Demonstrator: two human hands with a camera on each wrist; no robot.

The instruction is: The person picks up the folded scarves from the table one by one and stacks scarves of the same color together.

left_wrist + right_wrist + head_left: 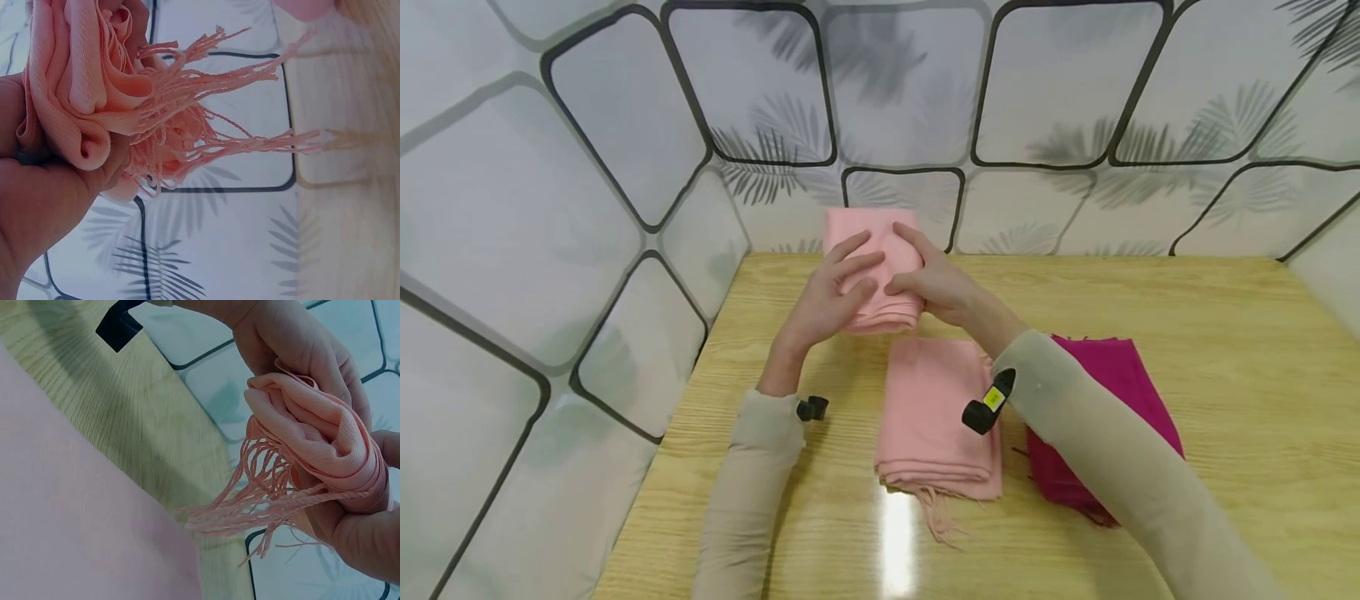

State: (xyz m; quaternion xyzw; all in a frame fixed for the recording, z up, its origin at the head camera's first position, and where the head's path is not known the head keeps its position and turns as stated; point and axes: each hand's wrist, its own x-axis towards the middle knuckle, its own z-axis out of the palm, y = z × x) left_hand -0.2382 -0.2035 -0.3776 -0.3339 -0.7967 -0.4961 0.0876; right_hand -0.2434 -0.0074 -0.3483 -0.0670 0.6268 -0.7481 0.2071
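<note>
A folded light-pink fringed scarf [887, 304] is held up off the table near its far edge. My left hand [820, 304] grips its left side, and my right hand [951, 292] grips the right side, thumbs on the near face. Both wrist views show fingers wrapped under the scarf's folded layers. Twisted fringe [206, 87] hangs loose from the bundle in the left wrist view. Closer to me, a second folded pink scarf [932, 417] lies flat, its tassels trailing toward the front. Right of it lies a folded magenta scarf [1112, 375], partly hidden by my right forearm.
A light wooden table [1240, 375] carries the scarves. Behind it and along the left hangs a pale cloth [910, 92] with dark rounded shapes and leaf prints. Each wrist wears a small black camera [981, 415].
</note>
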